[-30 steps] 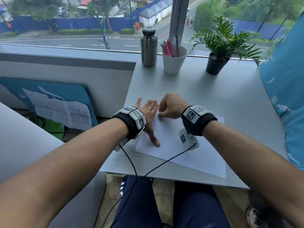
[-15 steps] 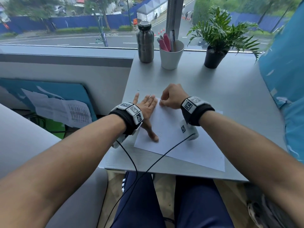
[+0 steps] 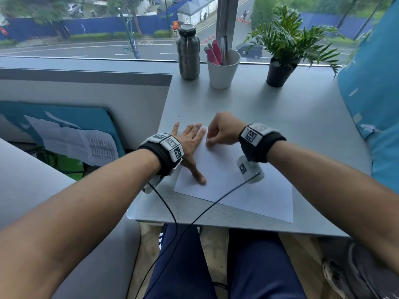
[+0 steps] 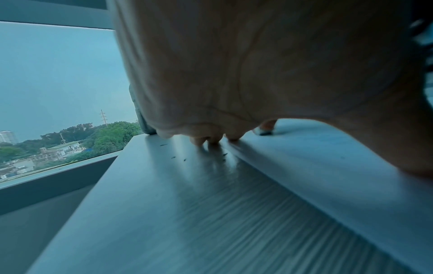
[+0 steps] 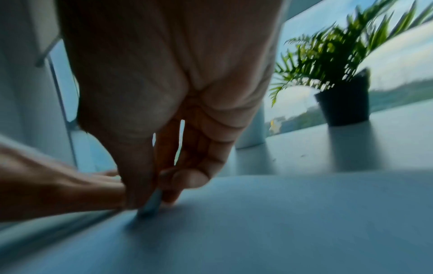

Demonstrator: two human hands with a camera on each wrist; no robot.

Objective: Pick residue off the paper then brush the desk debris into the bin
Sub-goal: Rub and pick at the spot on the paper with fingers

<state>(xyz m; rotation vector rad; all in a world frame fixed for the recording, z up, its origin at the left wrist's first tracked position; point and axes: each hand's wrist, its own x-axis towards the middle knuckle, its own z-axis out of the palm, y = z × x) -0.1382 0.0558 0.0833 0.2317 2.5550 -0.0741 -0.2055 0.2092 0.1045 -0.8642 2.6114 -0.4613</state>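
Observation:
A white sheet of paper (image 3: 233, 186) lies on the grey desk (image 3: 280, 117). My left hand (image 3: 191, 145) presses flat on the sheet's left edge with its fingers spread; the left wrist view shows its fingertips (image 4: 206, 139) on the desk. My right hand (image 3: 218, 132) is curled at the sheet's far left corner. Its thumb and forefinger pinch a small pale eraser (image 5: 151, 202), whose tip touches the paper (image 5: 281, 222). Several tiny dark specks of debris (image 4: 179, 158) lie on the desk just beyond my left fingers. No bin shows in any view.
At the desk's far edge by the window stand a steel bottle (image 3: 187, 52), a white cup of pens (image 3: 223, 70) and a potted plant (image 3: 280, 67). A blue cushion (image 3: 371, 83) lies along the right side. Black cables (image 3: 172, 212) hang off the near edge.
My right hand has shifted slightly towards me along the paper's far left corner while pinching the eraser. My left hand stays flat on the sheet.

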